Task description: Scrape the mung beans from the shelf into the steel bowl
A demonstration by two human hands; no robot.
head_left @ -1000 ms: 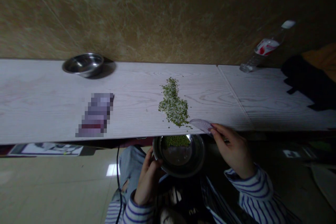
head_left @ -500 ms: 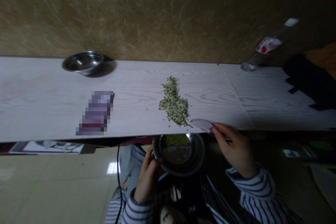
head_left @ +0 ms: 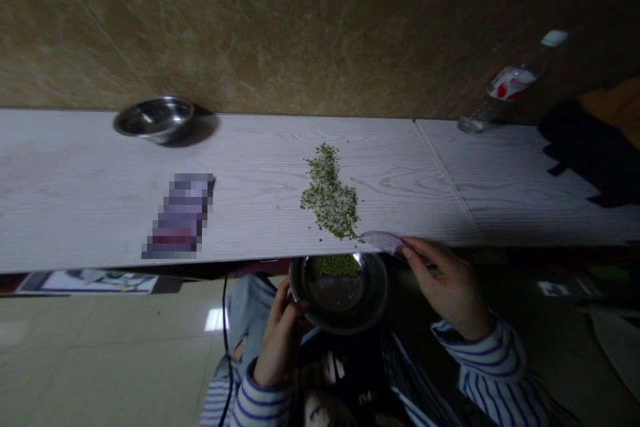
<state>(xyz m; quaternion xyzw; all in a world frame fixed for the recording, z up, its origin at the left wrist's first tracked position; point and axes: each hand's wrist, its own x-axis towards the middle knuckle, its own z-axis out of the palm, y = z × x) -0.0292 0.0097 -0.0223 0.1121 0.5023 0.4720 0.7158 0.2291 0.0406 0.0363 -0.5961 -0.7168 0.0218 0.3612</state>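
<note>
A pile of small green beans (head_left: pixel 330 193) lies on the pale wooden table (head_left: pixel 75 200), close to its near edge. My left hand (head_left: pixel 280 340) grips the rim of a steel bowl (head_left: pixel 373 297) held just under that edge; some green beans sit in the bowl. My right hand (head_left: pixel 447 283) pinches a thin pale card-like scraper (head_left: pixel 383 241), whose tip rests on the table at the right foot of the pile.
A second, empty steel bowl (head_left: pixel 154 119) stands at the back left by the wall. A blurred-out flat object (head_left: pixel 179 215) lies left of the beans. A plastic bottle (head_left: pixel 505 83) leans at the back right, beside dark clothing (head_left: pixel 590 160).
Almost nothing: the view has shifted slightly, and the scraper and bowl stay where they were at the table's edge.
</note>
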